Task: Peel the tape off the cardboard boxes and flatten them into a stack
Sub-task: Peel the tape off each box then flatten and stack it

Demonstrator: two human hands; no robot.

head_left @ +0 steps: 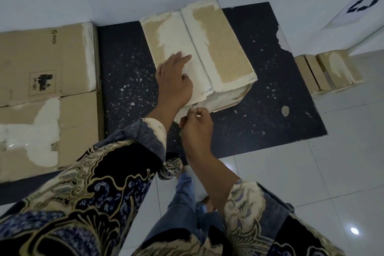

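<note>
A closed cardboard box [224, 48] stands on a dark mat [270, 100], its top worn white where paper has torn away. Clear tape [204, 81] runs down the centre seam and over the near end. My left hand [174, 77] lies flat on the box top with fingers straight, pressing it down. At the box's near lower edge, my right hand [196, 119] pinches the tape end between thumb and fingers. A stack of flattened boxes [41, 89] lies to the left on the mat.
Several more small boxes [328, 70] stand at the right against a white bin [353, 16] with a recycling mark. Paper scraps speckle the mat. White floor tiles [311, 172] lie to the right and near. My legs are below.
</note>
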